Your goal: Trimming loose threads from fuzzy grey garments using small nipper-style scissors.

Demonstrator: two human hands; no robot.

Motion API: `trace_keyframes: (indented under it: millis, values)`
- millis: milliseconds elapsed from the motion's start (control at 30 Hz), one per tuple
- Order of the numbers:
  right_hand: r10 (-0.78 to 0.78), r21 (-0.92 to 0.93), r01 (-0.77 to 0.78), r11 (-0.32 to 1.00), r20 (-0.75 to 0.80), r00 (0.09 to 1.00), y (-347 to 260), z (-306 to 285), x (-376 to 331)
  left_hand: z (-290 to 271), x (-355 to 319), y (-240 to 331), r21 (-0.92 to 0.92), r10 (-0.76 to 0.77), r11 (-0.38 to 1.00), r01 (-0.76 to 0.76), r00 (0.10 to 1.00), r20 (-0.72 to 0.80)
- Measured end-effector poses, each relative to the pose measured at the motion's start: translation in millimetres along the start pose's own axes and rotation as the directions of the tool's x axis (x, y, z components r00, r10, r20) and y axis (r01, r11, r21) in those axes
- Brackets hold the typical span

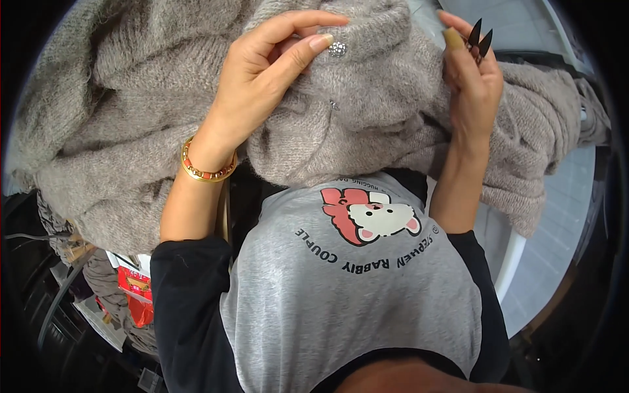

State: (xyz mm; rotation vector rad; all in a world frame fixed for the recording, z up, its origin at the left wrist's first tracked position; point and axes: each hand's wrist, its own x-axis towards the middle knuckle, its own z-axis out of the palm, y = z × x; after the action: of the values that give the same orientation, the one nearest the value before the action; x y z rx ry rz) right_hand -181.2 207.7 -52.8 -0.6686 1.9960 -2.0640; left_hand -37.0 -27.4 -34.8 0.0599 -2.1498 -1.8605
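A fuzzy grey-beige knit garment [386, 78] lies bunched in front of me and over my lap. My left hand [262, 78] is closed on a fold of it, the thumb tip touching a round sparkly button [337, 49]. Lower on the knit sits another small shiny piece [333, 105], partly sunk in the fabric. To the right, my right hand [475, 95] is raised off the button, closed around small dark thread snips [483, 42] whose two pointed blades stick up apart. Its thumb and index finger come close together; whether they pinch a thread or needle I cannot make out.
More of the knit spreads left and hangs to the right over a white table [557, 242] with a curved-looking edge. At lower left are a red package [135, 281], papers and a dark cable. A gold and red bracelet [208, 171] circles my left wrist.
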Motion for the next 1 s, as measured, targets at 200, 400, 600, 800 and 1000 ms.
trace_keyframes:
  millis: [200,400,600,800,1000]
  values:
    - [-0.047,-0.228,0.135,0.964,0.352,0.935,-32,49,-7,-7,4,-2,0.130,0.037,0.991,-0.037,0.999,0.009]
    - [-0.017,-0.292,0.169,0.941,0.459,0.888,-19,58,11,-17,8,-12,0.219,0.158,0.962,-0.164,0.986,0.047]
    - [0.048,-0.244,0.071,0.967,0.452,0.891,-16,67,14,-8,31,-36,-0.036,0.454,0.890,-0.454,0.891,-0.008]
    - [-0.022,-0.178,0.118,0.977,0.465,0.885,-36,70,15,-8,15,3,-0.317,0.321,0.877,-0.360,0.932,-0.170]
    - [-0.185,-0.163,0.353,0.921,0.616,0.766,-41,74,34,-13,10,-2,-0.161,0.305,0.925,-0.343,0.926,-0.223]
